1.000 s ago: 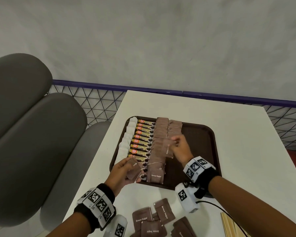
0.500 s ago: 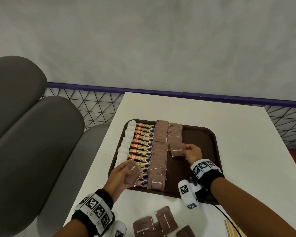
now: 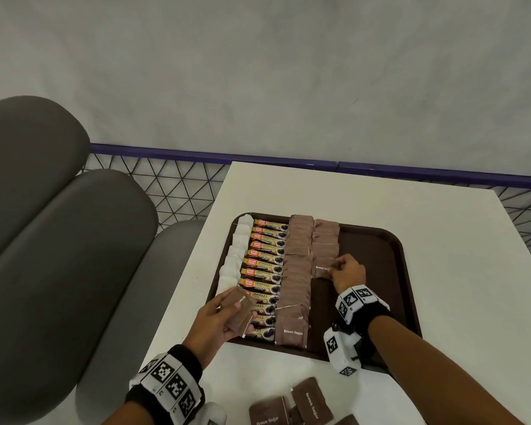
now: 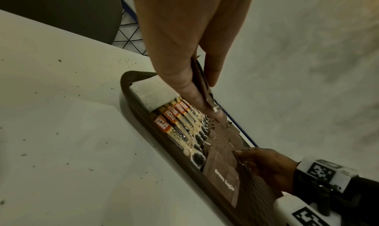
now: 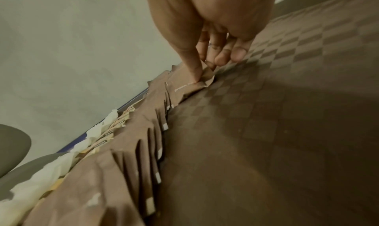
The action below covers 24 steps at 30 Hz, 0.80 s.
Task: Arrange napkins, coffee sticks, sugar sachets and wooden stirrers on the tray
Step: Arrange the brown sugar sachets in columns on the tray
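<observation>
A brown tray [image 3: 377, 271] on the white table holds a column of white napkins [image 3: 233, 262], a column of coffee sticks [image 3: 262, 265] and two columns of brown sugar sachets [image 3: 296, 271]. My right hand [image 3: 345, 271] pinches the right edge of a sachet [image 3: 321, 268] lying at the near end of the second, shorter column; the same sachet [image 5: 188, 86] shows under its thumb and fingers. My left hand [image 3: 227, 317] holds a small stack of sachets [image 3: 238, 311] above the tray's near-left corner, seen edge-on as the stack [image 4: 202, 83] between thumb and fingers.
Several loose brown sugar sachets [image 3: 292, 406] lie on the table near me. The tray's right half [image 3: 371, 262] is bare. A grey padded seat [image 3: 59, 240] stands to the left, and a blue-railed wire fence [image 3: 172, 185] runs behind the table.
My right hand carried one sachet down and to the right, from above the first column onto the near end of the second column. The left hand kept its stack almost still.
</observation>
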Tool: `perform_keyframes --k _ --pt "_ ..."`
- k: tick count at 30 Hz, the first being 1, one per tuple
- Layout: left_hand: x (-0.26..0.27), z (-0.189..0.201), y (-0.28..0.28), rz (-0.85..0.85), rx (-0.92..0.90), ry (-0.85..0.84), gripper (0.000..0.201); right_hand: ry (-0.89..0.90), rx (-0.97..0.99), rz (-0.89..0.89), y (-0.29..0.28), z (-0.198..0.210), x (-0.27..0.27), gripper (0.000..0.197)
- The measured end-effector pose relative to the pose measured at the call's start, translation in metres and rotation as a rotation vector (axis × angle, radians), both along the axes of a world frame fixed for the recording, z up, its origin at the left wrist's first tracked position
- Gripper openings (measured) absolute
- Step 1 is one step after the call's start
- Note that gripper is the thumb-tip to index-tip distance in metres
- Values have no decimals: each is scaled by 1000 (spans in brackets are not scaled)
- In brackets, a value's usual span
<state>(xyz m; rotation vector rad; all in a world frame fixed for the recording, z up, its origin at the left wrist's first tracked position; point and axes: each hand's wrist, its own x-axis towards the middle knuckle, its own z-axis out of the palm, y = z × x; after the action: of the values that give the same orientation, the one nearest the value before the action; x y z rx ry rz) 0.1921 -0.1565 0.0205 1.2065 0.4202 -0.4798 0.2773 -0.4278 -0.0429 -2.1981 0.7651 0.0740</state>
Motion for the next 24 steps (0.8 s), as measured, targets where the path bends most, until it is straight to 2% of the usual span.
perform_keyframes --k 4,9,11,15,17,20,24 --pt "1 -1 -1 14 -44 38 28 -32 -10 13 3 3 1 6" --pt "-2 3 -4 6 -73 27 29 -133 -9 -32 3 7 -6 16" --pt "-3 7 -7 9 -59 5 27 -155 -39 -33 2 9 -11 27" --pt "-8 12 -10 29 -12 -28 22 -248 -97 51 6 19 -23 28" --pt "-11 14 -12 32 9 -42 18 -290 -34 130 13 25 -30 23" --pt "-14 18 -17 14 42 -68 19 -315 209 273 31 38 -42 9" --pt "-18 19 -21 12 86 -105 22 -163 480 571 55 61 -62 4"
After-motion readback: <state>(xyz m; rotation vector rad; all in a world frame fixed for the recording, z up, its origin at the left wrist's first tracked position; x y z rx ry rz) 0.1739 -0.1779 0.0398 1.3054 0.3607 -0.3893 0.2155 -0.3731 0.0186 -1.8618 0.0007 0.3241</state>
